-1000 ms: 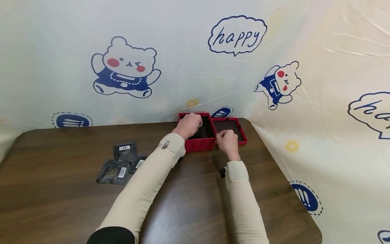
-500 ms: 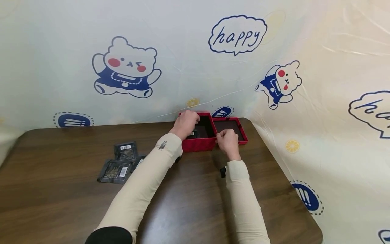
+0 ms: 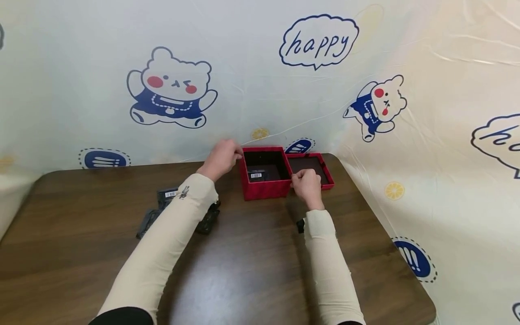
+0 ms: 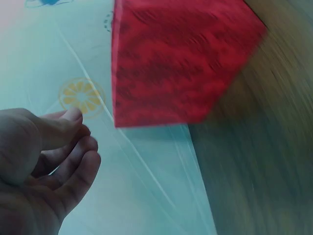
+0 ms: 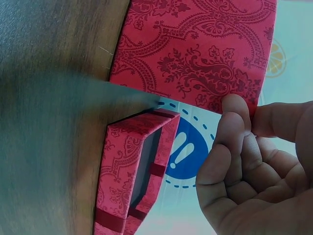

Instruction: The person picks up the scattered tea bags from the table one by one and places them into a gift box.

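Head view | left hand (image 3: 221,158) now outside the box (image 3: 266,191) at centre, loosely curled, empty | I judge one packet (image 3: 256,175) released inside; loose packets (image 3: 164,197) lie centre left | right hand (image 3: 307,186) pinches box corner

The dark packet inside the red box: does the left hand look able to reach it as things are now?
Probably yes: the left hand seems empty beside the red box, and with the lid off, the dark packet looks free from above.
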{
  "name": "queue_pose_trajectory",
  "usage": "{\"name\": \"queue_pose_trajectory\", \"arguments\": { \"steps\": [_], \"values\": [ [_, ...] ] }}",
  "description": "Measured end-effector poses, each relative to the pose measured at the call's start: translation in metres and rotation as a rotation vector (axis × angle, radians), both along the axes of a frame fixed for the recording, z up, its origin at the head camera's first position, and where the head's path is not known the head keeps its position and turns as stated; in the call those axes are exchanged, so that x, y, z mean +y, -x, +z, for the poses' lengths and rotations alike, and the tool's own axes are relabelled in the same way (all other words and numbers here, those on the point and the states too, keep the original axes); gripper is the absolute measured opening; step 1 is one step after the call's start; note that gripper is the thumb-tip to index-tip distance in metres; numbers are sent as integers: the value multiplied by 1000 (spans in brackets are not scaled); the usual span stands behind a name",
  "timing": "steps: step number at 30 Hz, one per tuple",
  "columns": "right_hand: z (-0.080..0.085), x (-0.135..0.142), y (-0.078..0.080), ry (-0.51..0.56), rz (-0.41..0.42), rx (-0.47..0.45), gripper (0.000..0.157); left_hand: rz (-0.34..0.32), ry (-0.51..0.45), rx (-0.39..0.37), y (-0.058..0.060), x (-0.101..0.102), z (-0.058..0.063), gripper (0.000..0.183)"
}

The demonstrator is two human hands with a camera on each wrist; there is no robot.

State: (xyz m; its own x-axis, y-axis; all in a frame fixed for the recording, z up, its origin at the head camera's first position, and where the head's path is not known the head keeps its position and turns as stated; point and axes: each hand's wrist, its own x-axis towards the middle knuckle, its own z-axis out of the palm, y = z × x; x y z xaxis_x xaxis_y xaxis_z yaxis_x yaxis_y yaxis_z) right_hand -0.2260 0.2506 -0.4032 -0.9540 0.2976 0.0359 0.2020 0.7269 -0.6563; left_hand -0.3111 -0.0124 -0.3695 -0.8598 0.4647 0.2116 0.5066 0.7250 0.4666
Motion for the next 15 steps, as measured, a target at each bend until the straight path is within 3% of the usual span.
{"name": "queue_pose_trajectory", "arguments": {
  "steps": [4, 15],
  "values": [
    [0, 1, -1, -3, -3, 3, 29, -41, 47, -13, -1, -13, -4, 10],
    [1, -2, -2, 3, -1, 5, 27, -72, 43, -138, -3, -48, -10, 10]
  ]
}}
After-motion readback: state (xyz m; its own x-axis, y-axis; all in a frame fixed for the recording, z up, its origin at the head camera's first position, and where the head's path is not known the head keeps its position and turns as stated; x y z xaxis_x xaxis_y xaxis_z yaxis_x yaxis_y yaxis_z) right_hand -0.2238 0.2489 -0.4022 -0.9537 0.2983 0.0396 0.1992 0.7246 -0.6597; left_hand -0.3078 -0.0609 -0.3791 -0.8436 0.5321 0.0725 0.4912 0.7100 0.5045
